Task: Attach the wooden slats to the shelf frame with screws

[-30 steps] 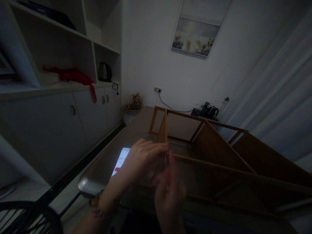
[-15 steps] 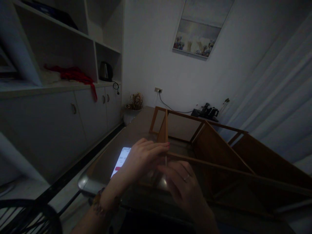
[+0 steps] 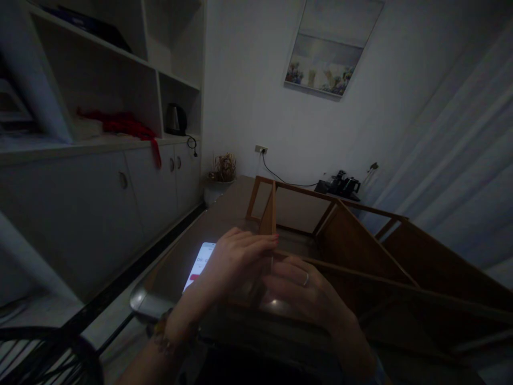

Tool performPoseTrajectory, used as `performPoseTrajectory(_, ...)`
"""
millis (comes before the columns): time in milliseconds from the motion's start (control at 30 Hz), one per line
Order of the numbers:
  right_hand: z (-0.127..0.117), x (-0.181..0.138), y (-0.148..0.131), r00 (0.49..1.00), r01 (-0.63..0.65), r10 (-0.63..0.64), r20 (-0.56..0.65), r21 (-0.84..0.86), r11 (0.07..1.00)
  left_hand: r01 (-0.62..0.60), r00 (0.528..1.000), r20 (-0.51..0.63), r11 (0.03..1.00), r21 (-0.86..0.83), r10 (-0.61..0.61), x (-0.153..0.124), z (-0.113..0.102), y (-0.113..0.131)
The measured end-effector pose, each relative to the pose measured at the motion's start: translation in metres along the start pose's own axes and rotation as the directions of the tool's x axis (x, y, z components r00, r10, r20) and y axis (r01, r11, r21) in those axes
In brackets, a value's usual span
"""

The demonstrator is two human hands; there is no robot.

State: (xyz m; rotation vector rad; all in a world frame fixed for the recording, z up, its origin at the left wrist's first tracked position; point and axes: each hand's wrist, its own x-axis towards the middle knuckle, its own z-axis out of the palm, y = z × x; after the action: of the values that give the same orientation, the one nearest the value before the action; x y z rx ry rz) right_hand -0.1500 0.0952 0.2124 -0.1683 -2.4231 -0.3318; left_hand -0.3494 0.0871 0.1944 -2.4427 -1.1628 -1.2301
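Observation:
A wooden shelf frame point(image 3: 304, 193) lies on its side on the table, its slanted boards standing between the rails. My left hand point(image 3: 240, 254) is closed over the near left corner of this frame, fingers together and pointing right. Just to the right, my right hand point(image 3: 308, 291), with a ring on it, is held at the same corner with bent fingers. Its fingertips are smeared by motion. A thin pale upright sliver point(image 3: 272, 263) shows between the two hands; its kind is unclear. A lit phone point(image 3: 199, 263) lies left of my left wrist, partly covered by it.
The shiny brown table point(image 3: 224, 214) has a rounded metal corner point(image 3: 144, 300). A black chair point(image 3: 52, 347) stands at the lower left. White cabinets point(image 3: 92, 203) line the left wall. A potted dry plant point(image 3: 224, 168) and a black appliance point(image 3: 342, 184) are behind the table.
My right hand has turned, its back rolling upward and its fingers shifting slightly at the frame's corner. My left hand, the frame and the phone stay in place.

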Motion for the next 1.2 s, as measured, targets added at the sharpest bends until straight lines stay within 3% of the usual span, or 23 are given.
performPoseTrajectory(300, 0.021, -0.001, -0.005, 0.982, -0.048, 0.053, -0.181, 0.033, 0.998, -0.006, 1.000, 0.011, 1.000, -0.002, 0.006, -0.001, 0.000, -0.001)
performPoseTrajectory(667, 0.033, -0.003, -0.015, 0.948, -0.167, 0.183, -0.260, 0.083, 0.983, -0.008, 1.000, 0.002, 1.000, 0.022, 0.008, 0.001, -0.002, 0.002)
performPoseTrajectory(933, 0.033, -0.004, -0.013, 0.949, -0.134, 0.147, -0.278, 0.063, 0.989, -0.010, 1.000, 0.000, 0.998, 0.057, 0.010, -0.002, 0.004, -0.003)
performPoseTrajectory(1200, 0.014, -0.001, -0.029, 0.936, -0.020, 0.031, -0.351, 0.033, 0.999, -0.028, 1.000, 0.014, 0.997, 0.065, 0.028, 0.001, -0.001, 0.000)
